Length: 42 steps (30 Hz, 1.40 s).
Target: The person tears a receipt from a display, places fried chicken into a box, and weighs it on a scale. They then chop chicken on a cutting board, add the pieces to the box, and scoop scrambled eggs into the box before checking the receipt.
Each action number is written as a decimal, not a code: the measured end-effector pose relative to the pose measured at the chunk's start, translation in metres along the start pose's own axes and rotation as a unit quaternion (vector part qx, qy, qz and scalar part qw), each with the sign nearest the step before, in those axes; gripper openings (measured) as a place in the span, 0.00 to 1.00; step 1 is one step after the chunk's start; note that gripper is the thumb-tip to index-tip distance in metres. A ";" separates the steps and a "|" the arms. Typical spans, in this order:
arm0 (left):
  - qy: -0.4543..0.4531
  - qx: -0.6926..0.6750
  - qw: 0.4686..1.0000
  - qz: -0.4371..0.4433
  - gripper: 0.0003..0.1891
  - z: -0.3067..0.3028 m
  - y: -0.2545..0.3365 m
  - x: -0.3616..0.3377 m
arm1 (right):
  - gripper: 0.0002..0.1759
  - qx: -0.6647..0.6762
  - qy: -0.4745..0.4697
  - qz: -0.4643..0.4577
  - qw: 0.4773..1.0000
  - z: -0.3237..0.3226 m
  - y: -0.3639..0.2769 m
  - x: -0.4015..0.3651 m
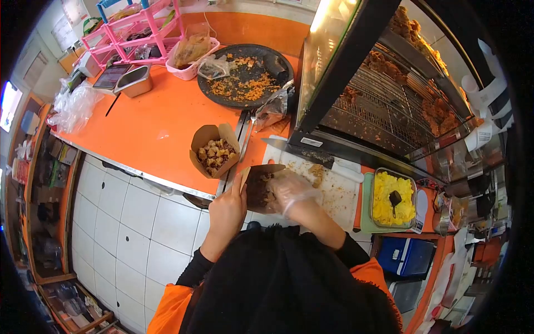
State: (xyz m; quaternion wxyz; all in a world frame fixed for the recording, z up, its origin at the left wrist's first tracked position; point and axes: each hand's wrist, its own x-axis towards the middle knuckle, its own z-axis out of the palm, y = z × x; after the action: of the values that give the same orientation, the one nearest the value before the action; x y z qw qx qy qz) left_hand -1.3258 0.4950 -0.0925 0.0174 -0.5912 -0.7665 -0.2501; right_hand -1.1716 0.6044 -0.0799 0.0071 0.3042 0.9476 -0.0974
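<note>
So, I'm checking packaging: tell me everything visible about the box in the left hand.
The box looks like brown cardboard, open, flaps raised, inside dark; contents are hard to make out. It's at the front edge of the counter, left of the cutting board, tilt unclear. The left hand grips its left side; the gloved right hand is at its opening.

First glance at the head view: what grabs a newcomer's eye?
Likely the bright orange countertop on the left, then the black-framed glass cabinet of browned food at upper right. At centre, the bare left hand holds an open brown cardboard box, the plastic-gloved right hand at its opening.
</note>
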 end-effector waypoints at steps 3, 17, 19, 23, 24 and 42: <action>0.008 -0.007 1.000 0.004 0.18 0.001 0.000 0.000 | 0.21 0.008 -0.080 0.018 0.997 0.000 -0.001 0.019; -0.015 -0.007 1.000 -0.010 0.16 0.000 0.000 0.007 | 0.22 0.011 -0.090 0.037 0.995 -0.004 0.001 0.016; -0.025 -0.009 0.999 -0.027 0.16 0.002 -0.003 0.005 | 0.22 0.027 -0.016 0.032 0.999 -0.028 -0.006 0.000; -0.043 -0.024 0.994 -0.094 0.15 0.004 -0.013 0.004 | 0.21 0.149 0.134 0.007 0.980 -0.046 0.012 -0.017; -0.045 -0.029 0.992 -0.117 0.14 0.004 -0.016 0.005 | 0.21 0.170 0.180 0.011 0.969 -0.047 0.024 -0.023; 0.091 -0.405 0.851 -0.323 0.25 0.042 -0.051 0.007 | 0.42 0.265 0.086 0.105 0.955 0.058 0.141 -0.068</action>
State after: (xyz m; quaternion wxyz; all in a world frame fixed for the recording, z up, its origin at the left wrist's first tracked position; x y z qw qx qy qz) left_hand -1.3634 0.5098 -0.1457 -0.2354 -0.2395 -0.7402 -0.5825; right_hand -1.0376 0.6669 -0.1570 -0.1451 0.4004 0.8473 -0.3174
